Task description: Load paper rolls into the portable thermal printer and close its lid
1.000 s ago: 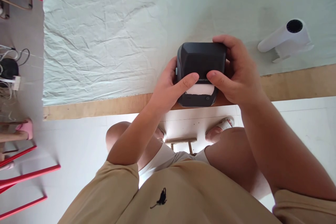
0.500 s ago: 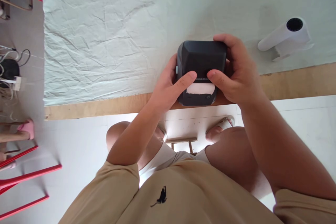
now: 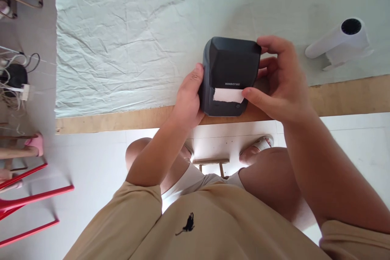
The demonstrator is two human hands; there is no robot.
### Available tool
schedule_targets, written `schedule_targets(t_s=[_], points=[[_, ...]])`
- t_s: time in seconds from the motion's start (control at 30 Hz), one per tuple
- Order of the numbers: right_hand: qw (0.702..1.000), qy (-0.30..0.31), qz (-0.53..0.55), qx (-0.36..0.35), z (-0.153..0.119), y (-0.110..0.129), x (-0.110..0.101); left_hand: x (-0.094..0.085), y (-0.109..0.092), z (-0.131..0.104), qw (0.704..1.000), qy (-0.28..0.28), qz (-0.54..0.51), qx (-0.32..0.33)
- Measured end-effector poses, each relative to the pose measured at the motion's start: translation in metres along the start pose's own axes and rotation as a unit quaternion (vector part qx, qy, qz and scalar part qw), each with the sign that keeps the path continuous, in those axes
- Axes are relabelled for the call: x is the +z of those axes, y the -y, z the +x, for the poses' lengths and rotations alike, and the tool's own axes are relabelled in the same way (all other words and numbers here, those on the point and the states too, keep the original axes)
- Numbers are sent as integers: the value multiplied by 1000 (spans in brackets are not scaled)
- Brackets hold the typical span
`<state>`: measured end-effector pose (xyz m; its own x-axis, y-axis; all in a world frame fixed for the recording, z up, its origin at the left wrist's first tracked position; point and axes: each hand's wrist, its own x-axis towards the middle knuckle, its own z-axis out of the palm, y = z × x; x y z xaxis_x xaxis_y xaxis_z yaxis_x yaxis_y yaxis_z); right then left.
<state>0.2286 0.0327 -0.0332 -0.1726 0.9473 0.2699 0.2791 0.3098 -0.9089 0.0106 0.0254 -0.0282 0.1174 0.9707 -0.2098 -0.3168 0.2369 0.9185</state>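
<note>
A dark grey label printer (image 3: 234,63) marked NIIMBOT is held near the table's front edge, slightly turned. From its front slot sticks a strip of white label paper (image 3: 228,95) with an uneven edge. My left hand (image 3: 189,99) grips the printer's left side, thumb along the side wall and fingers hidden beneath or behind it. My right hand (image 3: 283,83) is curled around the right side. Its forefinger touches the top right corner, and the thumb tip rests at the right end of the label paper.
On the right of the green cloth (image 3: 128,40) lies a white roll (image 3: 330,42) with a dark end and a loose flap. A wooden table edge (image 3: 137,121) runs in front. Red metal legs (image 3: 39,193), cables (image 3: 15,77) and another person's foot (image 3: 35,144) are at left.
The printer has tilted and shifted slightly up and left. My left thumb has moved from its front to its left side. My right thumb has come down onto the label paper's edge.
</note>
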Motion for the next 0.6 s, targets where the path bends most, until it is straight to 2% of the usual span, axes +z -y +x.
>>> schedule_targets(t_s=[0.1, 0.2, 0.3, 0.37, 0.43, 0.5, 0.6], points=[[999, -36, -7, -38, 0, 4, 0, 2, 0, 1, 1000, -15, -5, 2], [995, -76, 5, -63, 0, 21, 2, 6, -3, 3, 1000, 8, -20, -22], [982, -153, 28, -102, 1, 42, 5, 8, -9, 1, 997, 57, -25, -40], [965, -225, 44, -127, 3, 53, 7, 9, -12, -3, 996, 82, -18, -23], [954, -264, 36, -136, 5, 58, 8, 7, -13, -7, 996, 91, -9, 7], [962, -248, -19, -114, 6, 59, 8, 4, -12, -11, 994, 102, -2, 26], [977, -146, -138, -77, 7, 57, 3, 0, -12, -12, 991, 127, 4, 44]])
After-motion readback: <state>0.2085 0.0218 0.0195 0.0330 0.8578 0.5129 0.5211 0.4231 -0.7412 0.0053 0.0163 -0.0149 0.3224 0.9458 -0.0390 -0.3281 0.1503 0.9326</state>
